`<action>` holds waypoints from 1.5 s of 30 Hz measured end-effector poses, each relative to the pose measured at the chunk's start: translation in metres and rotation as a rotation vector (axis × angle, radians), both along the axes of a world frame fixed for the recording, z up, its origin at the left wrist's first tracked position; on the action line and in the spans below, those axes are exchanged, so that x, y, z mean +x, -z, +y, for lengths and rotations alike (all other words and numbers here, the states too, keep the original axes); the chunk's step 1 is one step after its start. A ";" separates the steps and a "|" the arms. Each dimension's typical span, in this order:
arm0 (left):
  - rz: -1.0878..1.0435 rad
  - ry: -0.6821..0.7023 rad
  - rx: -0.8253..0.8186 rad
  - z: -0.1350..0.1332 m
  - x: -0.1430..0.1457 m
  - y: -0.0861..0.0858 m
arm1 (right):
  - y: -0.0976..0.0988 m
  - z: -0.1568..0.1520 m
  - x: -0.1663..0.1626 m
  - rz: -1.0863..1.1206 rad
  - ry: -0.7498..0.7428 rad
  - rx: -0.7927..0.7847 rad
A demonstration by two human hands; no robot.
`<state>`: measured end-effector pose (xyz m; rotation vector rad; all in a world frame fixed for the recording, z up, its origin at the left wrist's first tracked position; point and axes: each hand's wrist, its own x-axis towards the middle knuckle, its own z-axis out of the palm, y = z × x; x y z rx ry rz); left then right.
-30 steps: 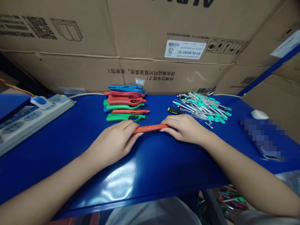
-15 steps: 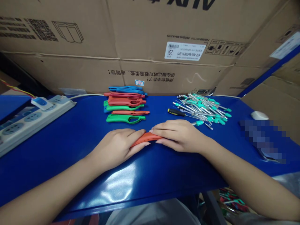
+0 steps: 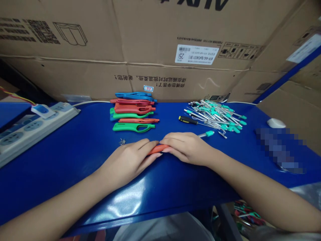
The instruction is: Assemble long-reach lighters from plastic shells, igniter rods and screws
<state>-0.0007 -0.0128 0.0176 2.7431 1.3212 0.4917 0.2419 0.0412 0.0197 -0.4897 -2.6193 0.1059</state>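
Both hands press on one orange plastic handle [image 3: 158, 149] that lies on the blue table [image 3: 82, 147]. My left hand [image 3: 130, 160] covers its left end with fingers closed over it. My right hand [image 3: 187, 146] covers its right end the same way. Only a short orange stretch shows between them. Small metal bits [image 3: 122, 142] lie just left of my left fingers. A teal-tipped metal tool [image 3: 207, 134] sticks out from behind my right hand.
A stack of green, orange and blue handles [image 3: 132, 112] sits behind the hands. A pile of teal-handled metal tools [image 3: 218, 115] and a black screwdriver [image 3: 188, 120] lie at back right. A power strip [image 3: 30, 125] is at left, a white mouse [image 3: 276, 123] at right, cardboard boxes [image 3: 160, 47] behind.
The hands drew the orange handle toward me and closed together over it, so less of it shows. Small metal bits now show left of my left hand.
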 end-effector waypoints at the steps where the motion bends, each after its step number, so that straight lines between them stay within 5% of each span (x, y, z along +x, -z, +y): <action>1: 0.014 -0.002 0.012 0.000 0.000 0.000 | -0.001 0.000 0.001 -0.031 0.002 -0.029; 8: 0.028 -0.029 0.020 0.006 -0.006 0.001 | -0.011 0.014 0.019 -0.247 0.077 -0.022; 19: 0.005 -0.009 0.047 0.006 -0.009 -0.001 | -0.007 0.012 0.012 -0.257 0.068 -0.046; 29: -0.140 -0.165 -0.094 0.013 -0.014 -0.004 | -0.025 0.044 0.065 -0.344 0.415 -0.098; 38: -0.142 -0.139 0.017 0.016 -0.017 -0.002 | -0.026 0.053 0.069 -0.273 0.283 -0.068; 45: -0.135 -0.061 0.070 0.013 -0.015 0.001 | -0.016 0.034 0.042 -0.171 0.121 -0.183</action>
